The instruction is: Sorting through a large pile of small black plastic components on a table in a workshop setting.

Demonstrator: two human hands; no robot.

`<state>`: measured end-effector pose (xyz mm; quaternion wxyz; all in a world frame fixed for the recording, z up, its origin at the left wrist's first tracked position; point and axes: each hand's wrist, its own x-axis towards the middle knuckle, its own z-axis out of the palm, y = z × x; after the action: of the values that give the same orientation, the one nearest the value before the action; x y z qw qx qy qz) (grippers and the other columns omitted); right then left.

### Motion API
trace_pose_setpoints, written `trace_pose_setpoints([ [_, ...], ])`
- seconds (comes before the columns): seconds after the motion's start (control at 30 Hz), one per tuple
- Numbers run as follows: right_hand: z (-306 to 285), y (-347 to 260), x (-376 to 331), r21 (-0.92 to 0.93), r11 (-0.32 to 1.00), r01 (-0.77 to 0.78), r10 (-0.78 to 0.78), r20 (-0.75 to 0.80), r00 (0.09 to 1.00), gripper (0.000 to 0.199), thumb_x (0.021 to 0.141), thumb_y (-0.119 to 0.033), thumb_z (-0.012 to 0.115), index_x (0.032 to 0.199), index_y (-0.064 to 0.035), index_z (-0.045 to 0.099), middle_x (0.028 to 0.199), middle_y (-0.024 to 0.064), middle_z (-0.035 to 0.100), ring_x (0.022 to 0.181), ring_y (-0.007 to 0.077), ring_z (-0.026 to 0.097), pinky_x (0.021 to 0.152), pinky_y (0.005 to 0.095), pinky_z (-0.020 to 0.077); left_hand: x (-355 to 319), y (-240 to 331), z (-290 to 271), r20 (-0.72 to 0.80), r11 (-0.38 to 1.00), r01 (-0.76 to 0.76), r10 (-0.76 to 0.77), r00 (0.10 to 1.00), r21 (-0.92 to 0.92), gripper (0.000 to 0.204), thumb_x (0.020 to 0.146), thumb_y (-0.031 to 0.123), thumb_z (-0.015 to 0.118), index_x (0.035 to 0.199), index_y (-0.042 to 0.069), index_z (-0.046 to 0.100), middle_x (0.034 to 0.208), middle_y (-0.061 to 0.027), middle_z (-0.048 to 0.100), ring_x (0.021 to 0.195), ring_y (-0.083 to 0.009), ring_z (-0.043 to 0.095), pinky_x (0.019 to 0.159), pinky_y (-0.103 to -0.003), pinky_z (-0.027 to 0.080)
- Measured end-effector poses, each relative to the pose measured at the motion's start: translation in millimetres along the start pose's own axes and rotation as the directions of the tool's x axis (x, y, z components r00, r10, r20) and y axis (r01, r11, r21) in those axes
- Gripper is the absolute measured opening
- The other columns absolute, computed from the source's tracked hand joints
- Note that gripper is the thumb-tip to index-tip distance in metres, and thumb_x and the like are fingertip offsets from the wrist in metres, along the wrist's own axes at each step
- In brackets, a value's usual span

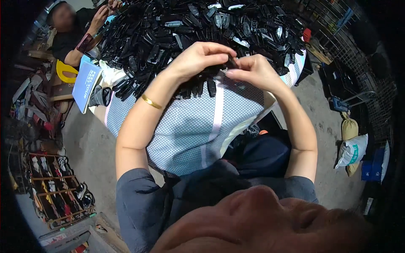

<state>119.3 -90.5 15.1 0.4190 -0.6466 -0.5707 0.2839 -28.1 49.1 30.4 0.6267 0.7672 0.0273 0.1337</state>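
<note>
A big heap of small black plastic parts [177, 29] covers a table spread with a blue dotted cloth [190, 126]. My left hand [198, 59] and my right hand [251, 69] meet above the near edge of the heap. Both pinch one small black part [232, 62] between their fingertips. A gold bangle [151, 101] sits on my left wrist.
Another person [74, 29] sits at the far left corner of the table, hands at the heap. A blue box [86, 82] and a yellow object [65, 69] lie near them. A wooden rack [59, 189] stands on the floor at left; sacks [352, 147] and wire cages [358, 55] at right.
</note>
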Motion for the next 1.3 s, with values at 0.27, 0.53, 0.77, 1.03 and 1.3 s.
trace_pose_setpoints([
  [0.27, -16.9, -21.0, -35.3, -0.332, 0.876, 0.351, -0.05, 0.66, 0.75, 0.032, 0.068, -0.031, 0.072, 0.077, -0.0028, 0.062, 0.064, 0.0098, 0.06, 0.058, 0.0264, 0.058, 0.053, 0.032, 0.0421, -15.2, -3.6, 5.7, 0.342, 0.506, -0.24, -0.119, 0.932, 0.829, 0.035, 0.056, 0.008, 0.075, 0.089, 0.005, 0.064, 0.098, -0.0063, 0.058, 0.098, -0.025, 0.046, 0.088, -0.034, 0.038],
  [0.53, 45.8, -13.3, -8.3, -0.54, 0.559, 0.629, -0.63, 0.217, 0.746, 0.029, 0.07, -0.006, 0.061, 0.099, -0.006, 0.06, 0.109, 0.008, 0.057, 0.086, 0.0239, 0.056, 0.069, 0.0327, 0.0501, 1.9, 0.2, -20.9, -0.246, 0.895, -0.008, 0.131, 0.96, 0.446, 0.026, 0.076, 0.013, 0.066, 0.097, -0.001, 0.061, 0.086, -0.0076, 0.065, 0.075, -0.0164, 0.062, 0.067, -0.026, 0.048],
  [0.77, 61.3, 2.3, 8.2, -0.629, 0.443, 0.639, -0.631, 0.288, 0.721, 0.019, 0.068, -0.011, 0.062, 0.085, -0.0042, 0.058, 0.091, 0.0057, 0.057, 0.08, 0.0201, 0.053, 0.065, 0.0287, 0.0489, 5.6, -7.5, -26.9, -0.248, 0.896, 0.103, -0.228, 0.942, -0.431, 0.028, 0.088, 0.019, 0.056, 0.109, 0.001, 0.054, 0.096, -0.0103, 0.061, 0.083, -0.0174, 0.062, 0.072, -0.026, 0.051],
  [1.03, 12.5, 1.4, 2.5, -0.345, 0.85, 0.398, -0.479, -0.193, 0.856, 0.016, 0.071, -0.01, 0.069, 0.078, 0.0, 0.059, 0.087, 0.0088, 0.062, 0.077, 0.0187, 0.059, 0.066, 0.0285, 0.0469, 4.3, -10.5, -12.0, -0.137, 0.931, 0.154, -0.208, 0.968, -0.33, 0.038, 0.09, 0.012, 0.05, 0.124, -0.002, 0.043, 0.097, -0.0111, 0.061, 0.086, -0.0144, 0.061, 0.082, -0.025, 0.05],
  [1.3, 3.9, -4.1, -3.3, -0.173, 0.908, 0.38, -0.417, -0.447, 0.792, 0.025, 0.077, -0.006, 0.065, 0.1, 0.0013, 0.06, 0.093, 0.0077, 0.062, 0.079, 0.0122, 0.06, 0.068, 0.0226, 0.0487, 2.8, -5.7, 14.0, -0.368, 0.966, -0.007, -0.091, 0.926, -0.257, 0.037, 0.085, 0.008, 0.056, 0.119, -0.002, 0.047, 0.093, -0.0107, 0.06, 0.077, -0.0157, 0.063, 0.061, -0.022, 0.053],
])
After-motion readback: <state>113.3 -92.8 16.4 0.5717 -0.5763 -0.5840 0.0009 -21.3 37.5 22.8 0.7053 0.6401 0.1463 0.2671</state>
